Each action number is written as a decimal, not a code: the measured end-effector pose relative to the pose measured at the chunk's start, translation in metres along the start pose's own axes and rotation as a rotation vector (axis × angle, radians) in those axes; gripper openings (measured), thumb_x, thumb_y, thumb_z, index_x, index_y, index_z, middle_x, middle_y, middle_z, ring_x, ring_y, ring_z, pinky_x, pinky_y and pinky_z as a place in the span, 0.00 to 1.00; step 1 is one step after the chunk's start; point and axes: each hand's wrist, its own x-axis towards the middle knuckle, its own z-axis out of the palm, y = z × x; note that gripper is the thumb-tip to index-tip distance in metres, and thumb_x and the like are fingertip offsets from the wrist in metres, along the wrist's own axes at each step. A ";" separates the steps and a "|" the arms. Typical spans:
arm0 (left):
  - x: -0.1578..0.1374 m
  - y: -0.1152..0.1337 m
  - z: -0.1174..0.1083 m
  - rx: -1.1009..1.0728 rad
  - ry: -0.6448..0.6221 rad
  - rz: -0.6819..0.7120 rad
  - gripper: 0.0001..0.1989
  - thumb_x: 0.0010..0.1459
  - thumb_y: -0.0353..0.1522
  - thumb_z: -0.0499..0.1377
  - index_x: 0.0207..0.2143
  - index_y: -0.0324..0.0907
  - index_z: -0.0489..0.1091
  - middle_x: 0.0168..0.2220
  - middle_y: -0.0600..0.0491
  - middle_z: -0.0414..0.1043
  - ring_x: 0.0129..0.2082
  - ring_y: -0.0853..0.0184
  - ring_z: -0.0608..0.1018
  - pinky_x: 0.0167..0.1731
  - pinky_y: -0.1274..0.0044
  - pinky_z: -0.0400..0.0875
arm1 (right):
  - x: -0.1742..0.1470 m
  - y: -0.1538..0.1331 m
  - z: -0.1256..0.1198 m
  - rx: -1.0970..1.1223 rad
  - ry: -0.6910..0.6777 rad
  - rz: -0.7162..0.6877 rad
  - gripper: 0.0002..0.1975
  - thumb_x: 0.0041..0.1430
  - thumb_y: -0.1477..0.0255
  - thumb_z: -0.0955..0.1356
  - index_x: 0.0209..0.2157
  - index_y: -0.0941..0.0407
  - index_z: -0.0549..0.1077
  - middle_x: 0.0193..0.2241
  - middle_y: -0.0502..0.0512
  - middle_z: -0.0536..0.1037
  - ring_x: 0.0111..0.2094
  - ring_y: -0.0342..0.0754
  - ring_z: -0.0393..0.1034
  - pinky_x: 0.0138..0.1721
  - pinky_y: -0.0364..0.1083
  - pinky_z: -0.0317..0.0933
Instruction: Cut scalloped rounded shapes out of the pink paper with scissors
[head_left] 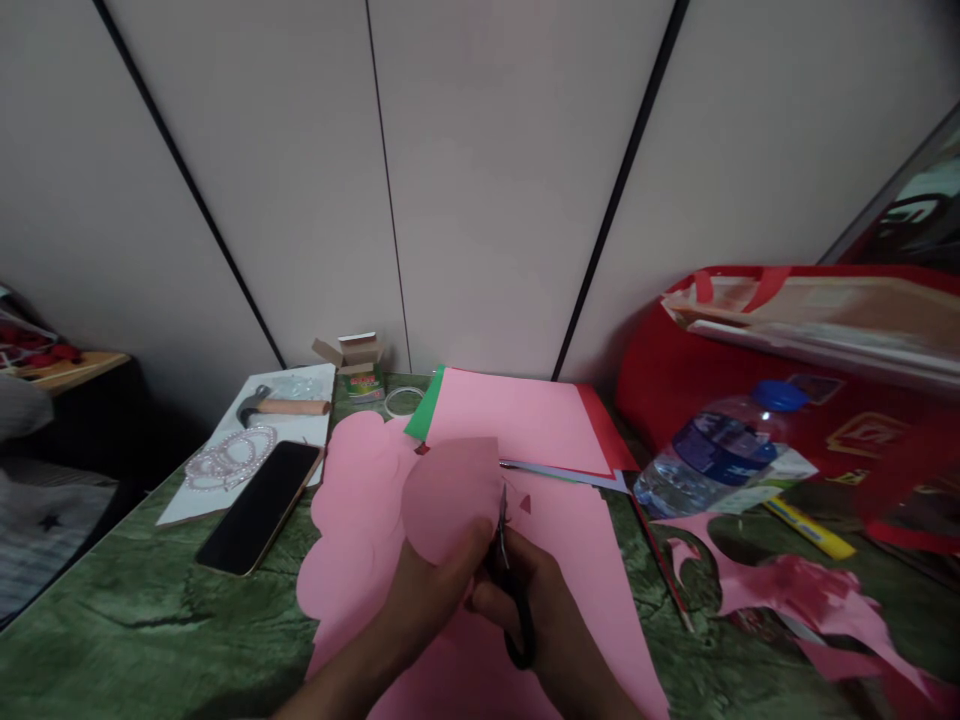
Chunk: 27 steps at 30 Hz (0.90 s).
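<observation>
My left hand (442, 575) grips a piece of pink paper (454, 490) with a rounded left side and a straight-cornered top right. In my right hand (536, 590) is a pair of scissors (519, 610) with black handles. Its blades point up along the right edge of the piece. Both hands are close together over large pink sheets (585, 600). Several round pink cutouts (352, 520) lie along the left of these sheets. Small pink scraps (526, 503) rest just right of the blades. My fingertips behind the paper are hidden.
To the left lie a phone (259, 508), a bead string (231, 458) and a hammer (285, 405) on white board. Behind are a small open box (362, 375) and stacked coloured paper (517, 415). Rightward are a water bottle (712, 450), red bag (750, 350), pencil (664, 565) and pink offcuts (802, 590).
</observation>
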 end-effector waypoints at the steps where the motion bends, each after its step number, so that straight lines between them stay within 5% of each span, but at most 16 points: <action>1: 0.000 0.000 0.000 -0.010 -0.007 0.007 0.10 0.45 0.36 0.57 0.27 0.39 0.71 0.26 0.50 0.74 0.31 0.60 0.76 0.32 0.72 0.71 | 0.000 0.000 0.000 -0.003 0.005 0.003 0.13 0.42 0.66 0.70 0.26 0.57 0.64 0.20 0.45 0.59 0.22 0.41 0.50 0.23 0.42 0.49; 10: 0.003 0.006 -0.002 -0.011 -0.073 -0.020 0.11 0.46 0.34 0.57 0.31 0.37 0.73 0.31 0.48 0.76 0.34 0.61 0.76 0.35 0.73 0.70 | 0.001 0.007 -0.004 -0.009 0.026 0.035 0.11 0.42 0.69 0.69 0.26 0.57 0.64 0.19 0.44 0.59 0.21 0.41 0.52 0.23 0.42 0.53; 27: 0.005 0.007 -0.009 0.049 -0.153 -0.013 0.11 0.50 0.33 0.55 0.34 0.39 0.73 0.26 0.52 0.75 0.30 0.64 0.76 0.34 0.75 0.70 | 0.003 0.002 -0.001 0.037 0.052 0.087 0.08 0.40 0.74 0.69 0.24 0.58 0.65 0.18 0.43 0.63 0.18 0.40 0.58 0.20 0.42 0.58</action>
